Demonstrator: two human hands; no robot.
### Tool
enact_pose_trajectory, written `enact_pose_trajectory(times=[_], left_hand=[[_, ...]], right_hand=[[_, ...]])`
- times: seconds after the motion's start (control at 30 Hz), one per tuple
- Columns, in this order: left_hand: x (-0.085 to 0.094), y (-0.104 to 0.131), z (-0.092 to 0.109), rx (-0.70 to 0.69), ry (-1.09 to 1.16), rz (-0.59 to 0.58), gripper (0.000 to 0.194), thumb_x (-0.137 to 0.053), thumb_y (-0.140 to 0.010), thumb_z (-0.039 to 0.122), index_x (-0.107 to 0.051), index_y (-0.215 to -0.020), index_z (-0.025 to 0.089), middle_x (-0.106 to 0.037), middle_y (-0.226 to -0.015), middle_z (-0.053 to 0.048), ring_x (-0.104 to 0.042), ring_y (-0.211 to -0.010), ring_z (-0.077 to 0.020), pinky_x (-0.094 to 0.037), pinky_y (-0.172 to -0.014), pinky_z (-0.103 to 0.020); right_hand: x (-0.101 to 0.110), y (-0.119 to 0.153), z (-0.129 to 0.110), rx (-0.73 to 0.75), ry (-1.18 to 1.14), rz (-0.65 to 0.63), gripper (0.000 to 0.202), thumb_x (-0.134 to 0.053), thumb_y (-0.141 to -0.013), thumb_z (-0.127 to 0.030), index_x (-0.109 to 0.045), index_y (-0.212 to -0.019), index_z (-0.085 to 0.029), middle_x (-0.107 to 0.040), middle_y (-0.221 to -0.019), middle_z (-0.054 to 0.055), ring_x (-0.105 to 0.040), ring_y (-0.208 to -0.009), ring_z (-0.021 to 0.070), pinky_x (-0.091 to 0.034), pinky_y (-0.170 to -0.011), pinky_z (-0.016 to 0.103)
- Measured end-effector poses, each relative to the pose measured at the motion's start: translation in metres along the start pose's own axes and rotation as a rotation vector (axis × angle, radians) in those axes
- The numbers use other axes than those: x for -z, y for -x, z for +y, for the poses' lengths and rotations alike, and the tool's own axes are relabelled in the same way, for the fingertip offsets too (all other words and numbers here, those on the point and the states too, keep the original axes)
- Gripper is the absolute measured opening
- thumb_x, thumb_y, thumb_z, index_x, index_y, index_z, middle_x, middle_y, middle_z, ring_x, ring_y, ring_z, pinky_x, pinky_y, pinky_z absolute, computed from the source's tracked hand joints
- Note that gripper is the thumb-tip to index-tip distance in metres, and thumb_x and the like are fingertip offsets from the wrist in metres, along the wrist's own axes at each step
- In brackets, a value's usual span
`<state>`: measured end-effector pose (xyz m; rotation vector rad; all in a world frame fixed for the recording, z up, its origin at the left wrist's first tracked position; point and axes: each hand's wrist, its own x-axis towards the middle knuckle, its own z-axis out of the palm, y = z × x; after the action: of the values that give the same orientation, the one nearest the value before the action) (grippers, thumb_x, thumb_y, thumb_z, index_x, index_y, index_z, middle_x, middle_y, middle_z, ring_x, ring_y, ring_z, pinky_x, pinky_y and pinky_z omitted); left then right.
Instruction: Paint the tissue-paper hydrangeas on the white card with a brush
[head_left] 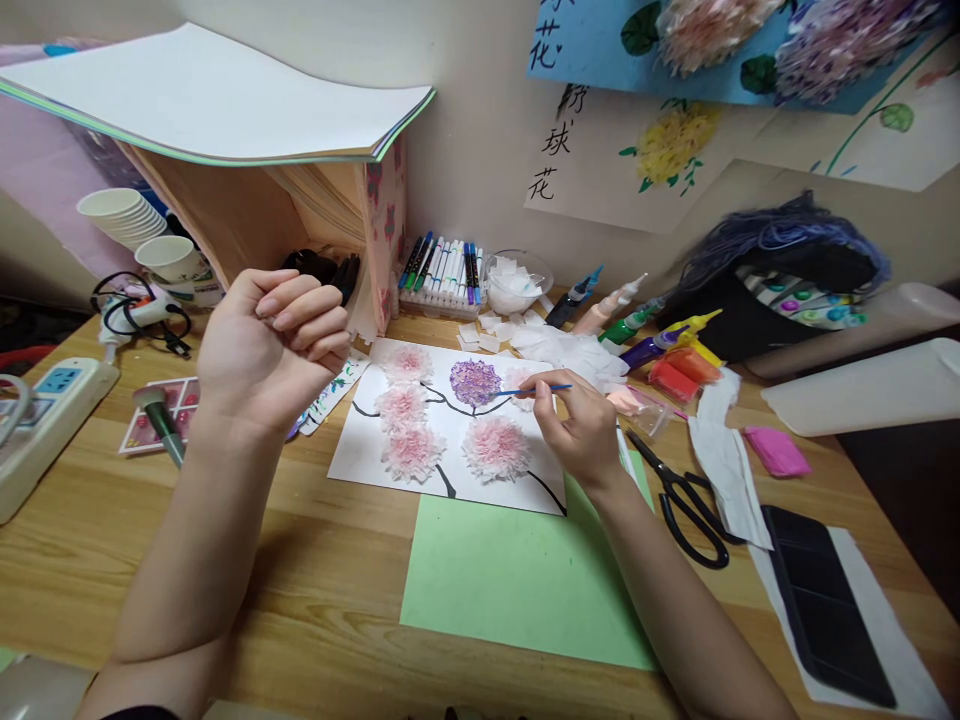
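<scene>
One bowl (517, 283) holds white paper bits; right hand (577, 430) fingers grip a brush (534, 389); left hand (270, 345) curled, holding nothing.

The table (315, 590) is pale wood with a smooth, faintly glossy grain. On it lie a matt green paper sheet (517, 585) and white paper (360, 455) bearing fluffy tissue flowers (495, 447); right, black-handled metal scissors (686, 500).

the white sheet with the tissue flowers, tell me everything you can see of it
The white sheet lies flat on the wooden desk, its lower right corner overlapping a green sheet. Black painted stems branch across it. Fluffy pink tissue flowers are stuck to it, and one purple flower near the top. The right hand rests at its right edge, holding a thin blue brush whose tip lies beside the purple flower.
</scene>
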<state>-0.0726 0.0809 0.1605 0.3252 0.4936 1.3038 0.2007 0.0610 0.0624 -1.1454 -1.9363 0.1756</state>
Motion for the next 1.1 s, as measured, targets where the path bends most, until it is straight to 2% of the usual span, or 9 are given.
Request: enact_pose_trajectory(times=[0.53, 0.7, 1.1], left_hand=[[0.0004, 0.0004, 0.0021, 0.004, 0.044, 0.010, 0.041, -0.043, -0.075, -0.001, -0.014, -0.058, 0.022, -0.021, -0.051, 0.006, -0.015, -0.044, -0.0100, -0.019, -0.039, -0.027], [0.0002, 0.0014, 0.0028, 0.000, 0.033, 0.014, 0.041, -0.043, -0.079, 0.002, -0.014, -0.058, 0.022, -0.023, -0.050, 0.006, -0.016, -0.044, -0.0105, -0.019, -0.039, -0.027], [0.0071, -0.0036, 0.0045, -0.030, 0.004, -0.062, 0.038, -0.037, -0.082, 0.007, -0.014, -0.057, 0.023, -0.021, -0.050, 0.007, -0.017, -0.042, -0.0091, -0.015, -0.039, -0.023]], right_hand=[[0.0055, -0.0026, -0.0019, 0.018, 0.041, 0.031, 0.016, -0.045, -0.087, -0.015, -0.059, -0.082, -0.021, -0.067, -0.075, 0.003, -0.064, -0.070, 0.0157, -0.049, -0.066, 0.030], [0.0043, -0.0030, -0.0028, 0.064, 0.060, 0.017, 0.015, -0.045, -0.087, -0.014, -0.059, -0.083, -0.019, -0.067, -0.074, 0.004, -0.064, -0.070, 0.0162, -0.049, -0.064, 0.030], [0.0028, -0.0009, -0.0016, 0.092, 0.065, 0.014, 0.014, -0.046, -0.086, -0.012, -0.058, -0.084, -0.019, -0.066, -0.074, 0.004, -0.063, -0.071, 0.0158, -0.050, -0.066, 0.029]])
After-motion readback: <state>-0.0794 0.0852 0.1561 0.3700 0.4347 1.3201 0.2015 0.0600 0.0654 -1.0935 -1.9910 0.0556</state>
